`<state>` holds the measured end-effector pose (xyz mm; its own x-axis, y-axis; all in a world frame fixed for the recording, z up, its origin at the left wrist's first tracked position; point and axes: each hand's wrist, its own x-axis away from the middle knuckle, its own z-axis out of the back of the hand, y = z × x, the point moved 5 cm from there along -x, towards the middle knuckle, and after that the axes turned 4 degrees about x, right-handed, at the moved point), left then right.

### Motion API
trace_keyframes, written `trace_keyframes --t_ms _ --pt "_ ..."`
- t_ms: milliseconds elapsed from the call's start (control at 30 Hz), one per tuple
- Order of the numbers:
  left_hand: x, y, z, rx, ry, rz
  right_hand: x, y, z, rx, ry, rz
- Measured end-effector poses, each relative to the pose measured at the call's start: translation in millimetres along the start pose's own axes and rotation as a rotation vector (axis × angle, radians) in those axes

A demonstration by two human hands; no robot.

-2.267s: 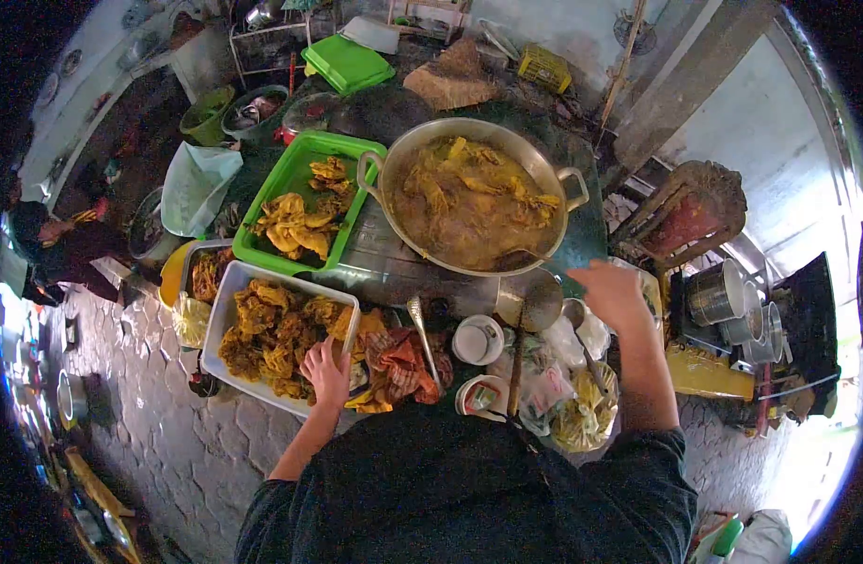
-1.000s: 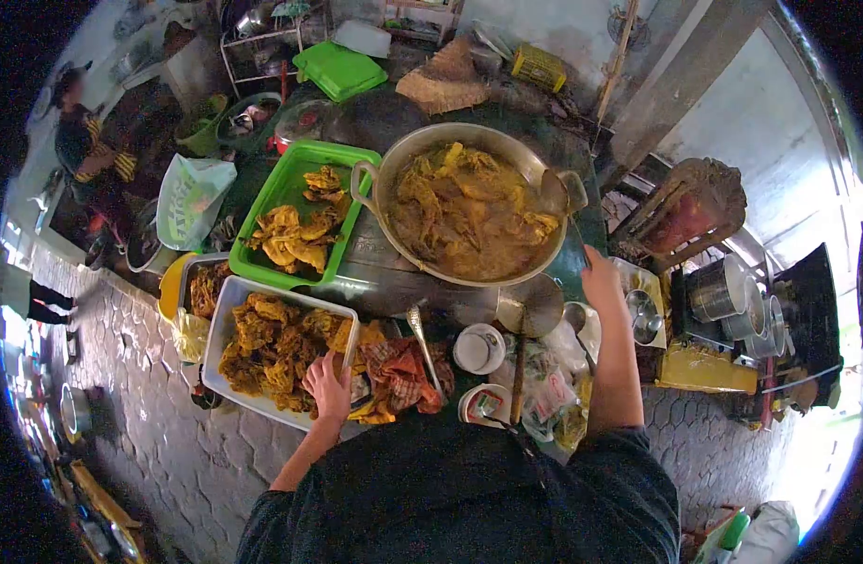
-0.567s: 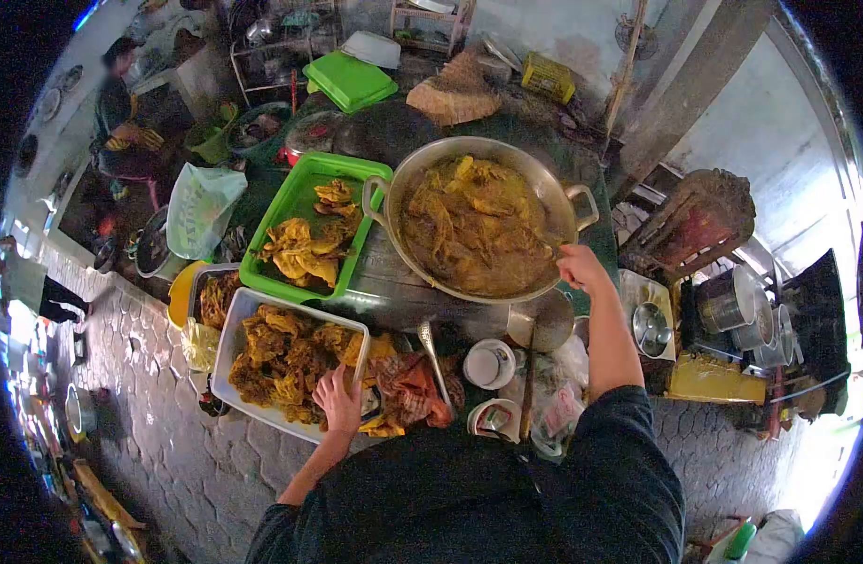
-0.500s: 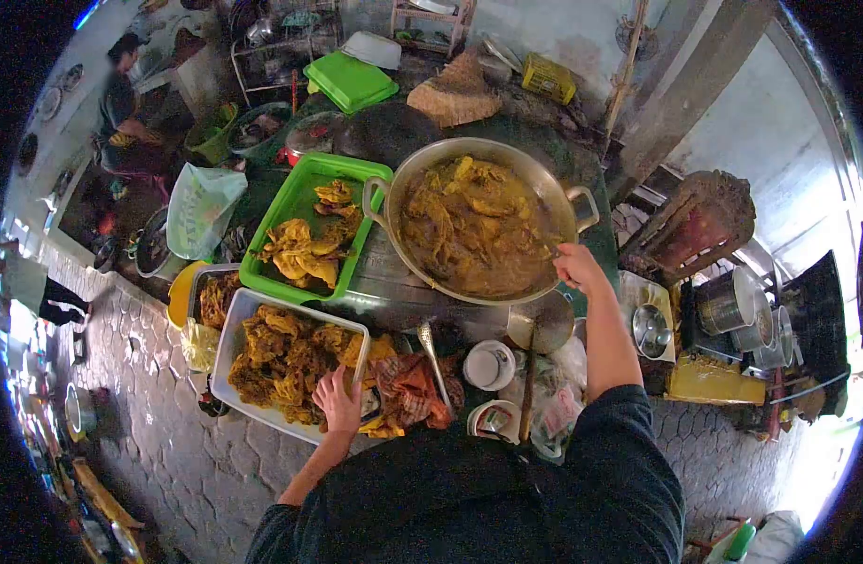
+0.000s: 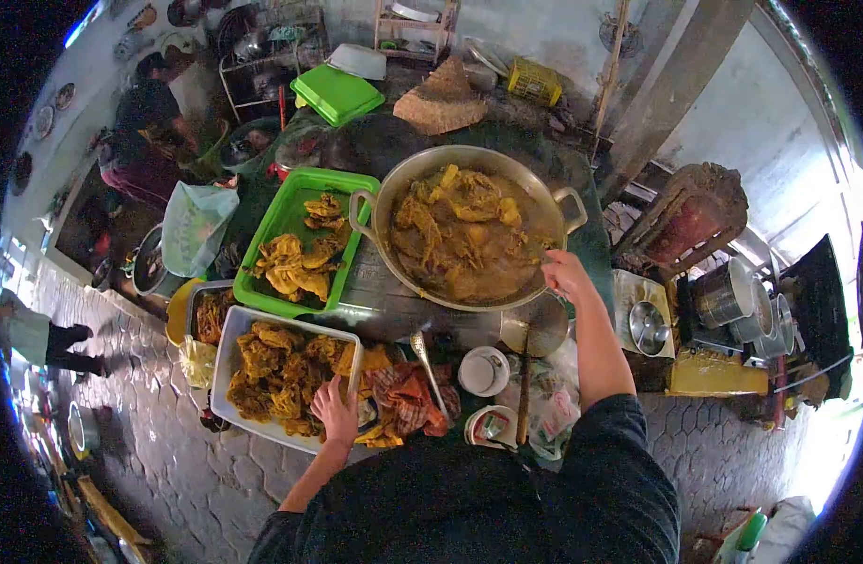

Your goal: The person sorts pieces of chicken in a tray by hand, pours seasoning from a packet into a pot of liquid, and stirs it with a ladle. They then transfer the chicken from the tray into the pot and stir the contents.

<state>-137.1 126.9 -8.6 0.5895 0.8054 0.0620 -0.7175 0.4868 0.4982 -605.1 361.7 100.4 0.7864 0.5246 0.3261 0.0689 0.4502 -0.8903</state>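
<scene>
A wide metal pan [image 5: 391, 268] holds chicken pieces [image 5: 474, 202] in brown, steaming broth. At its right front edge my right hand [image 5: 568, 274] is closed around a thin utensil handle, its lower end hidden in the broth. My left hand [image 5: 335, 412] lies over the right wall of a white plastic tub [image 5: 227, 362], fingers inside and thumb toward the outer side. Browned chicken pieces [image 5: 276, 371] fill the tub. Behind the tub, a green tray [image 5: 279, 221] carries more yellow chicken.
A metal spoon [image 5: 430, 371] lies on a red checked cloth [image 5: 403, 390]. Near it stand a white container [image 5: 484, 370] and plastic bags [image 5: 554, 409]. Pots [image 5: 728, 293] stand at right. Another person [image 5: 149, 132] is at the back left, and someone's legs [image 5: 72, 348] show at far left.
My right hand shifts slightly left along the pan edge, and the chicken pieces in the broth have moved. My left hand stays at the tub. The person at the back left leans forward.
</scene>
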Motion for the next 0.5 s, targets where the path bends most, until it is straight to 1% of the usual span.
trace_keyframes --t_ms 33,100,133,200,233,300,433,500 --pt "0 0 0 0.019 0.005 0.002 0 0 1 -0.004 0.002 0.004" --pt "0 -2 -1 0.006 0.018 -0.005 0 1 2 -0.357 -0.032 -0.045" --pt "0 -3 -2 -0.004 0.025 -0.007 2 3 6 -0.356 -0.033 -0.04" --pt "-2 -1 -1 0.007 0.021 0.005 12 10 12 -0.489 -0.018 -0.084" --pt "-1 -1 -1 0.016 0.013 0.017 16 11 13 -0.486 -0.023 -0.082" --pt "-1 -2 0 0.007 -0.003 0.026 31 7 17 -0.521 0.085 -0.091" --pt "0 -1 -1 -0.03 -0.003 0.015 35 15 21 -0.505 0.069 -0.052" --pt "1 2 1 -0.022 -0.004 0.022 46 5 23 -0.431 0.068 0.023"
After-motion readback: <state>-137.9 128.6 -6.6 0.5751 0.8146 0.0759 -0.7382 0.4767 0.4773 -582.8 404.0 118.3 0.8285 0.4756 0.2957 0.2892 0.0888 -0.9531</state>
